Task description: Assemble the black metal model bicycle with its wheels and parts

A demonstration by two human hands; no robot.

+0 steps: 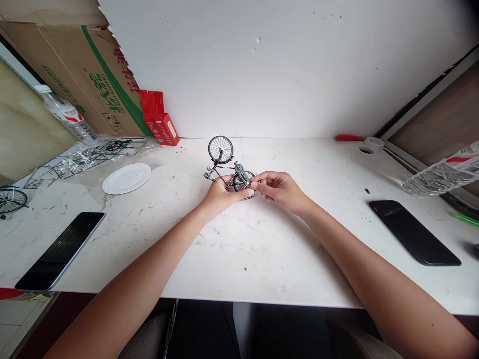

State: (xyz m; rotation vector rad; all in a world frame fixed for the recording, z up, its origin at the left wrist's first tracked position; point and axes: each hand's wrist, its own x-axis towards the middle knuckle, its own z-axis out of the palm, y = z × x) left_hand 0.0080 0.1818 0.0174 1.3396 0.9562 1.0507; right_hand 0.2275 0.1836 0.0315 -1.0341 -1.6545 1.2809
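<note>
A small black model bicycle is held above the middle of the white table, one wheel pointing away from me. My left hand is closed around its near end, the thumb pressed beside the other wheel. From the right, my right hand pinches with thumb and forefinger at the hub area of that near wheel. Whether a separate tiny part sits between those fingertips is too small to tell. The handlebar sticks out to the left.
On the left are a white plate, black part frames, a phone, another bicycle model and a bottle. A red box stands behind. A black device, a bottle and a red cutter lie right.
</note>
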